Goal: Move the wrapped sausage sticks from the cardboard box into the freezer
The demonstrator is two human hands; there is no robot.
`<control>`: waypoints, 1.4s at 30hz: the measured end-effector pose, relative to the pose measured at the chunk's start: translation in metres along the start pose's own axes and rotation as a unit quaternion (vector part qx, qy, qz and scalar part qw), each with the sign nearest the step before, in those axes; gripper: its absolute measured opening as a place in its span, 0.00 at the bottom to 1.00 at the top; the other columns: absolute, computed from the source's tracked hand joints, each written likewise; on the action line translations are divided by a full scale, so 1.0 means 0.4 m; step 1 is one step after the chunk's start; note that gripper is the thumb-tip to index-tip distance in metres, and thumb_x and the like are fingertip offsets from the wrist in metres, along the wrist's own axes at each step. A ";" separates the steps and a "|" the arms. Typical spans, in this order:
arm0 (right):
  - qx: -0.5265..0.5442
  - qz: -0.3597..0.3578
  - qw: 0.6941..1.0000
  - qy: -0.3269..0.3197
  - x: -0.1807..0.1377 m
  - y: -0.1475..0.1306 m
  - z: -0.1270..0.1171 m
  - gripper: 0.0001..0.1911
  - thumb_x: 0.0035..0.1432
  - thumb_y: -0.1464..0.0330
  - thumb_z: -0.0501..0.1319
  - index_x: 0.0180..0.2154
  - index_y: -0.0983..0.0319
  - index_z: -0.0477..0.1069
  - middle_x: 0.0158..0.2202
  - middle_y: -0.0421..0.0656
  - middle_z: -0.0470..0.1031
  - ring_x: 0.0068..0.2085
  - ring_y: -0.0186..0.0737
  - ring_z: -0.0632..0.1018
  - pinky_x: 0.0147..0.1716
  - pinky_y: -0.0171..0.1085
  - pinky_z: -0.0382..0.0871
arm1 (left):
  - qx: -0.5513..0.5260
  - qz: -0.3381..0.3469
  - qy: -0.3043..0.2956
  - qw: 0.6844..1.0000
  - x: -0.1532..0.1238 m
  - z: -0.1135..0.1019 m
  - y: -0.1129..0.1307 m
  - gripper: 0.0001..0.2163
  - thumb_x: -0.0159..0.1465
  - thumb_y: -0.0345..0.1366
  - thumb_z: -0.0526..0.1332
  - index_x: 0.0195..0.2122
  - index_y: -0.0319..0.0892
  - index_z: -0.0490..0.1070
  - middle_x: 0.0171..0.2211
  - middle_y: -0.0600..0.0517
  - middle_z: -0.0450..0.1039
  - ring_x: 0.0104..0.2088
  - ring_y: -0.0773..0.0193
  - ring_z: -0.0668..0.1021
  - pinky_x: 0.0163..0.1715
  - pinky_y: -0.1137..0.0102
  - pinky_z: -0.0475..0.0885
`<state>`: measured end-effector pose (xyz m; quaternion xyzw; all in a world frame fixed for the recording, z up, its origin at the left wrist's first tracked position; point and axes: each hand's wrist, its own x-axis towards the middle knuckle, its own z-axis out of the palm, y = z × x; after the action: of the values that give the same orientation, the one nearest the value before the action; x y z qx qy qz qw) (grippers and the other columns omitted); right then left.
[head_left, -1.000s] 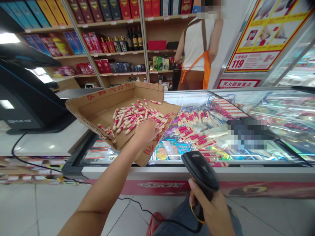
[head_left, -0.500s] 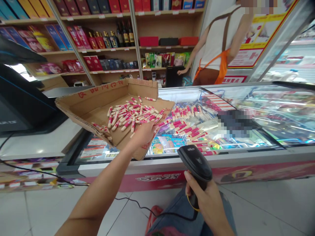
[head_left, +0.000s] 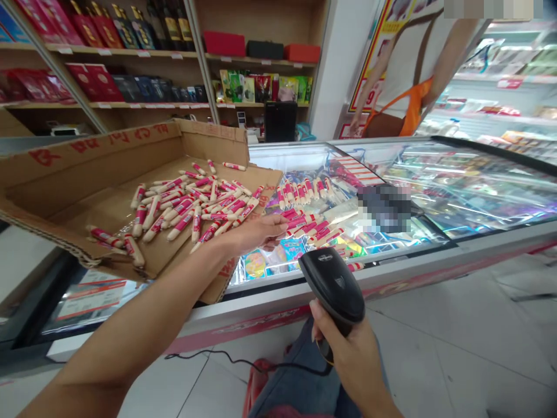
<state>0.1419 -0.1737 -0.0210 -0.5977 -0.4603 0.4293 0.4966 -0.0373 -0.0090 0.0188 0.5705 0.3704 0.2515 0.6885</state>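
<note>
Head view: left hand, grip apart, fingers extended at the right flap of the cardboard box, where many sausage sticks lie loose. Sorted rows rest on the freezer lid. Right hand, near, grip clamped on the barcode scanner.

A cardboard box of red-and-white sausages was rested on the left end of the freezer. The left hand was laid, fingers extended, among sausages at the box's open edge, above the freezer's glass. A scanner was gripped by the right hand in front of the freezer.
</note>
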 end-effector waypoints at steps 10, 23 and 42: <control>-0.078 0.029 0.996 -0.028 0.000 0.043 -0.010 0.18 0.55 0.55 0.64 0.22 0.62 0.71 0.18 0.40 0.70 0.20 0.38 0.72 0.20 0.34 0.67 | 0.203 -0.023 -0.034 0.978 -0.022 -0.012 -0.021 0.17 0.66 0.50 0.53 0.28 0.43 0.58 0.23 0.56 0.57 0.22 0.70 0.58 0.22 0.72 0.55; -0.042 0.012 0.999 0.018 0.001 0.046 0.015 0.18 0.55 0.57 0.65 0.38 0.65 0.78 0.31 0.48 0.80 0.33 0.47 0.79 0.30 0.39 0.72 | 0.195 -0.041 -0.051 0.979 -0.023 -0.006 -0.015 0.15 0.68 0.47 0.50 0.30 0.43 0.55 0.25 0.57 0.56 0.23 0.71 0.59 0.23 0.73 0.56; -0.029 0.021 0.999 -0.001 0.009 0.028 0.021 0.16 0.55 0.57 0.64 0.24 0.62 0.72 0.16 0.37 0.70 0.21 0.37 0.73 0.24 0.34 0.71 | 0.141 -0.031 -0.054 0.988 -0.014 -0.020 -0.050 0.13 0.67 0.47 0.53 0.31 0.43 0.56 0.24 0.57 0.56 0.22 0.71 0.57 0.21 0.73 0.54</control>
<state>0.1359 -0.1692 -0.0335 -0.6209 -0.4608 0.4264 0.4695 -0.0483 -0.0129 -0.0001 0.6629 0.3817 0.1438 0.6278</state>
